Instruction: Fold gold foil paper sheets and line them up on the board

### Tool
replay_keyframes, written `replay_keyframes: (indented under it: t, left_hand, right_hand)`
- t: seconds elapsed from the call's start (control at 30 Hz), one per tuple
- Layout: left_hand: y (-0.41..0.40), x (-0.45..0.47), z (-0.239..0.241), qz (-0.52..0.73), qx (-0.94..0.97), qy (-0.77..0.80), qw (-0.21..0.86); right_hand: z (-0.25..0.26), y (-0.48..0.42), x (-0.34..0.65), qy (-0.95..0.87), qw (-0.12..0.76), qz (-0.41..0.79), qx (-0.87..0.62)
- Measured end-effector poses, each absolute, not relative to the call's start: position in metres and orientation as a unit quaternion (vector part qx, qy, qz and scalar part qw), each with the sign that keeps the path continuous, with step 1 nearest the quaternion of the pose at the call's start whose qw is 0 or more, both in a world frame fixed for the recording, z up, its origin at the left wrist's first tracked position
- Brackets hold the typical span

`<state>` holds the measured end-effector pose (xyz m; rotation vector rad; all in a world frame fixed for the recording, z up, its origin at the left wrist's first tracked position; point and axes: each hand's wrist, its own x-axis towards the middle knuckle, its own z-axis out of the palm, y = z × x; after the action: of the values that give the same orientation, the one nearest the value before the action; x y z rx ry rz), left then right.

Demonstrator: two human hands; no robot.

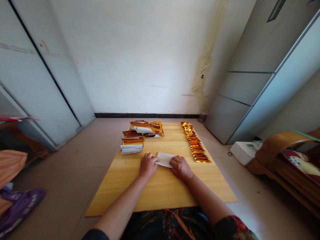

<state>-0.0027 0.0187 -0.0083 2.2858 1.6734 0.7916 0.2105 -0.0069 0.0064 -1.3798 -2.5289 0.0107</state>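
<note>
A small pale, off-white sheet of paper (165, 159) lies on the wooden board (155, 190) in front of me. My left hand (149, 165) has its fingers closed on the paper's left end, with the thumb on the edge. At the other end, the curled fingers of my right hand (181, 167) press on the paper and cover its right edge. Beyond my left hand are stacks of gold foil sheets (132, 140) and folded white-edged sheets (131, 149). Along the board's right side runs a row of folded gold foil pieces (197, 146).
A white wall (140, 60) rises behind the board. To the right stand a grey refrigerator (247, 83), a white box (245, 152) and a wooden armchair (280, 156). On the left are a cabinet (37, 66) and a purple bag (23, 206).
</note>
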Motion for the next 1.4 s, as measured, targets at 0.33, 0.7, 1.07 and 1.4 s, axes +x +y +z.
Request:
replay_keyframes:
  t: [0.33,0.7,1.07,1.4]
  left_hand:
    - [0.008,-0.007,0.007,0.196,0.813,0.542,0.083]
    - [0.006,0.02,0.025,0.137,0.821,0.554,-0.005]
    - [0.011,0.017,-0.001,0.184,0.856,0.482,0.023]
    - [0.012,0.012,-0.006,0.218,0.869,0.441,0.05]
  right_hand:
    - [0.014,-0.024,0.217,-0.876,0.142,0.02,-0.461]
    - [0.008,-0.016,0.201,-0.846,0.167,-0.01,-0.505]
    - [0.004,-0.006,0.209,-0.782,0.212,0.051,-0.584]
    - [0.03,0.043,0.194,-0.735,0.095,0.127,-0.659]
